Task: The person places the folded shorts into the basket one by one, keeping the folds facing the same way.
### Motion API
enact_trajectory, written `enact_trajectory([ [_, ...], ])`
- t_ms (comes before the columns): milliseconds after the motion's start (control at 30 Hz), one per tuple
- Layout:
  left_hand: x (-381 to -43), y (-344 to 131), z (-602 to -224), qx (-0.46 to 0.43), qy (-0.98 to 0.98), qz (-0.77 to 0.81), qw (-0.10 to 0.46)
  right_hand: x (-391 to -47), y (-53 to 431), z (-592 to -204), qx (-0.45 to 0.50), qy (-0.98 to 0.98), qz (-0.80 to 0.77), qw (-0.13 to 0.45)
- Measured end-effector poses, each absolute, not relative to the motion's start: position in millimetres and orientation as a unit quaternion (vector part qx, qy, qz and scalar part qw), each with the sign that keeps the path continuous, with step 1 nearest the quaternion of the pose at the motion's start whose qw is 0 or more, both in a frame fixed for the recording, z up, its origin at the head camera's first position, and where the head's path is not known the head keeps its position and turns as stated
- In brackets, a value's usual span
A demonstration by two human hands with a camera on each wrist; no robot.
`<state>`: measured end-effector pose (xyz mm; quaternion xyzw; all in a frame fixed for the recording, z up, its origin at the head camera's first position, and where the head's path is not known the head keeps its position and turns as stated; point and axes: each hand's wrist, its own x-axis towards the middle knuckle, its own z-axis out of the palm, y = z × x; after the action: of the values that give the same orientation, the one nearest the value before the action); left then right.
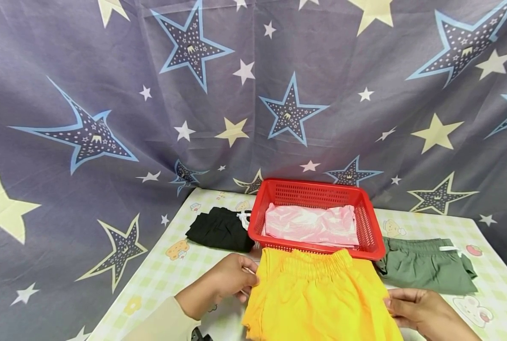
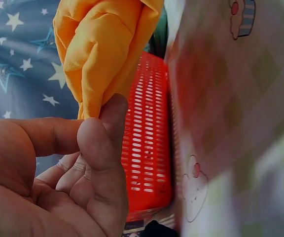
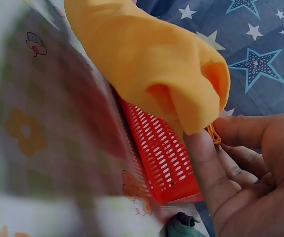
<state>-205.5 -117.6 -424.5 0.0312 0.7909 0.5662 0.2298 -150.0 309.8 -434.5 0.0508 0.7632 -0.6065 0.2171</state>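
Note:
Yellow shorts with a gathered elastic waistband are stretched between the two hands, in front of the red basket. My left hand pinches their left edge between thumb and fingers; the left wrist view shows the folded cloth bunched above that pinch. On the opposite edge my right hand pinches the cloth the same way, and the fabric droops over its fingertips in the right wrist view. Folded pink cloth lies inside the basket. The shorts' lower part runs out of the head view.
Folded black shorts lie left of the basket, a white drawstring at their side. To its right are folded green shorts with a white drawstring. A checkered cloth covers the table, and a star-patterned curtain hangs behind it.

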Motion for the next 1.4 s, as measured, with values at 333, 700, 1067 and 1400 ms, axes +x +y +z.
enact_trajectory([
  [333, -208, -122, -408, 0.025, 0.8, 0.553, 0.232, -149, 304, -422, 0.047, 0.752, -0.623, 0.21],
  [700, -210, -124, -402, 0.046, 0.787, 0.579, 0.209, -151, 307, -406, 0.051, 0.761, -0.612, 0.209],
  [1067, -215, -118, -400, 0.024, 0.792, 0.587, 0.168, -158, 307, -406, 0.053, 0.742, -0.64, 0.192],
  [1400, -230, -114, -400, 0.016, 0.809, 0.571, 0.139, -170, 304, -404, 0.034, 0.765, -0.621, 0.165],
])
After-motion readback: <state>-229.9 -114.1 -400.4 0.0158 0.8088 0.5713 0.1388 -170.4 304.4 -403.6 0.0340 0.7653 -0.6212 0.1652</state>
